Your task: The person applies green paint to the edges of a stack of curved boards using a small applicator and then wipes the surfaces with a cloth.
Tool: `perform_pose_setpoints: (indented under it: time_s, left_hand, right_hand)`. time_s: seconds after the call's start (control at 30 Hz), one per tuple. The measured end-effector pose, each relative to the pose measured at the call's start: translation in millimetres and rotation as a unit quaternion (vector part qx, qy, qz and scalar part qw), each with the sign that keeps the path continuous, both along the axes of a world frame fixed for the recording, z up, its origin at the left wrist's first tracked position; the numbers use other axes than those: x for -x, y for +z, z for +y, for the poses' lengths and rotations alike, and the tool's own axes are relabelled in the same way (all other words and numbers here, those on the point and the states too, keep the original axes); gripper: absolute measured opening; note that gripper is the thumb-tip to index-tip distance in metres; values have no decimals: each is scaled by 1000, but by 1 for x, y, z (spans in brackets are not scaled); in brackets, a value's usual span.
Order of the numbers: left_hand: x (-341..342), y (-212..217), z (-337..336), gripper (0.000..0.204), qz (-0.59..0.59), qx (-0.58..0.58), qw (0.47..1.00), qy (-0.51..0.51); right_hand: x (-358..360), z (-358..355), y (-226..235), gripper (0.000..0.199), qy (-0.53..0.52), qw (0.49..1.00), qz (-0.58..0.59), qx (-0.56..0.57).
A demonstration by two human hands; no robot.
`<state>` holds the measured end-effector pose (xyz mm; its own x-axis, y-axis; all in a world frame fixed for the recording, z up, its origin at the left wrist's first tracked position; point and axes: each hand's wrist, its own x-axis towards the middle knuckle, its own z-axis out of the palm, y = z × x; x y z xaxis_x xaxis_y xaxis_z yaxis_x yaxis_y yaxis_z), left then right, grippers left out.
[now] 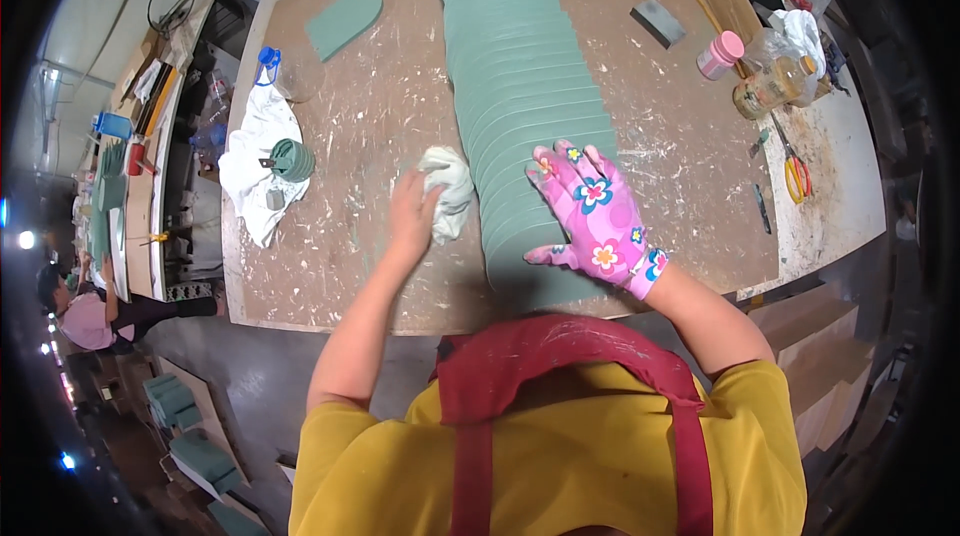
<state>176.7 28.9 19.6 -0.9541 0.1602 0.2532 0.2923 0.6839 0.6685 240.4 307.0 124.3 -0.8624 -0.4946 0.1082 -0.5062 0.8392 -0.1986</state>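
A long overlapping row of green, round-ended flat panels runs down the middle of the brown worktable. At the row's left edge, my bare left hand grips a crumpled whitish cloth. My right hand wears a pink glove with a flower print. It lies palm down on the panels at the near end, fingers stretched and thumb held apart. A single green panel rests by itself at the far left.
A white cloth with a green tub on it lies at left. On the right are a grey block, a pink jar, a bottle and yellow-handled scissors. Another person is at far left.
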Motion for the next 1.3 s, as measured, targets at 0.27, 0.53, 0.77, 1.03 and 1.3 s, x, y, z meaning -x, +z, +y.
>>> perform_pose_setpoints:
  time_s: [0.27,0.53,0.77,1.03,1.3]
  left_hand:
    - [99,123,107,39,129,24,980,-149]
    - [100,67,80,37,129,38,986,-103]
    - [94,87,-17,40,62,160,985,1]
    - [135,115,148,28,174,255,925,-222]
    - [136,114,103,30,127,310,924,-187]
  right_hand:
    - [19,31,21,95,-66,997,48,9]
    - [20,39,3,96,-111,986,-45,119]
    - [56,57,1,65,-164,958,25,232]
    - [130,36,-29,55,-183,979,4,86]
    - [127,32,-15,61,-183,981,35,47]
